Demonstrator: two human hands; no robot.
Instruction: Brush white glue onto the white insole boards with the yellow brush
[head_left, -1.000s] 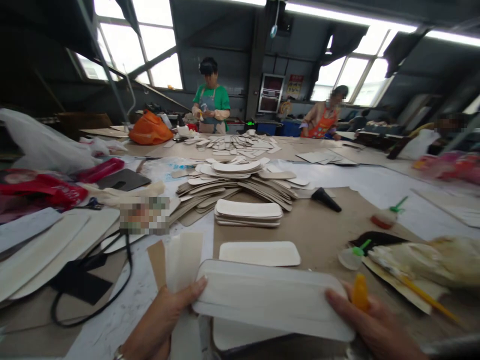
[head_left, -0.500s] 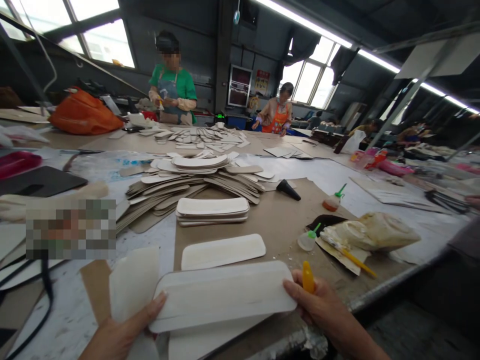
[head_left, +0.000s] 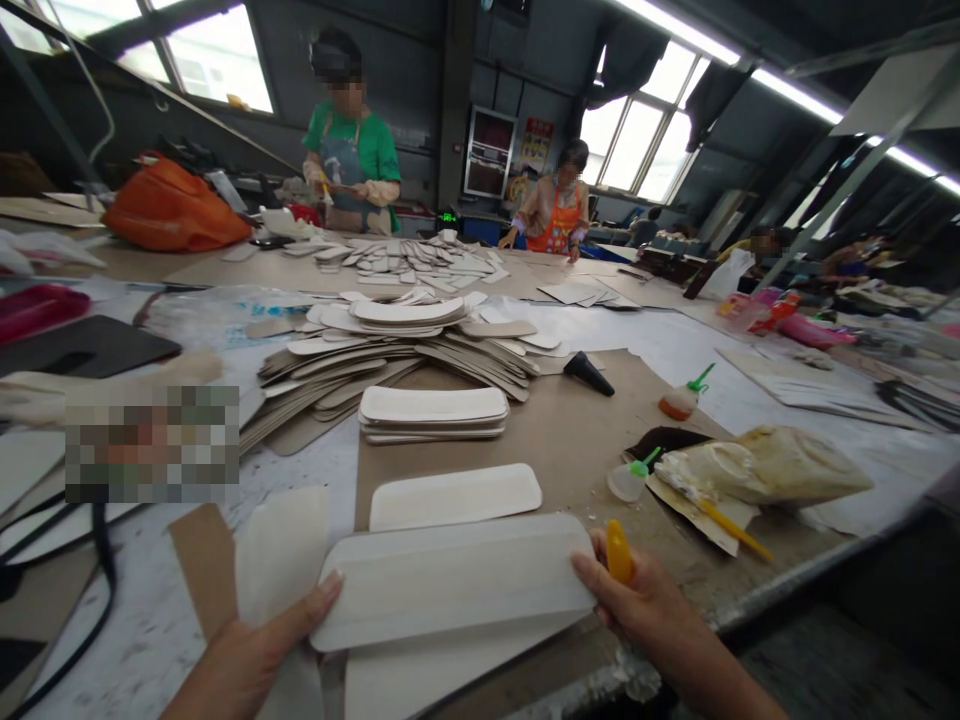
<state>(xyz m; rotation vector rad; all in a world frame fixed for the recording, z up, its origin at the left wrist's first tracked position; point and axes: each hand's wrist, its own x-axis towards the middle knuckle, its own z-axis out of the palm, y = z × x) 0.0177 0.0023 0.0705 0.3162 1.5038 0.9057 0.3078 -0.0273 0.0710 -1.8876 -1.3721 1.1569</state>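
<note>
Both hands hold one long white rounded panel (head_left: 454, 578) flat above the table's near edge. My left hand (head_left: 255, 655) pinches its left end with the thumb on top. My right hand (head_left: 645, 605) grips its right end and also holds a small yellow tool (head_left: 618, 552) upright between the fingers. Another white panel (head_left: 420, 675) lies directly under the held one. A single white panel (head_left: 454, 496) rests on the brown board (head_left: 585, 430) just beyond, and a short stack of them (head_left: 433, 412) sits farther back.
A big fanned heap of tan and white pieces (head_left: 390, 345) fills the middle. Glue bottles with green tips (head_left: 628, 480) (head_left: 681, 400), a glue-caked rag (head_left: 757, 470) and a black nozzle (head_left: 588, 374) lie right. Two people (head_left: 351, 150) (head_left: 559, 205) work at the far side. A black cord (head_left: 97, 570) lies left.
The view swung right and then steadied. Both hands kept hold of the white panel, which has stayed over the near edge of the table.
</note>
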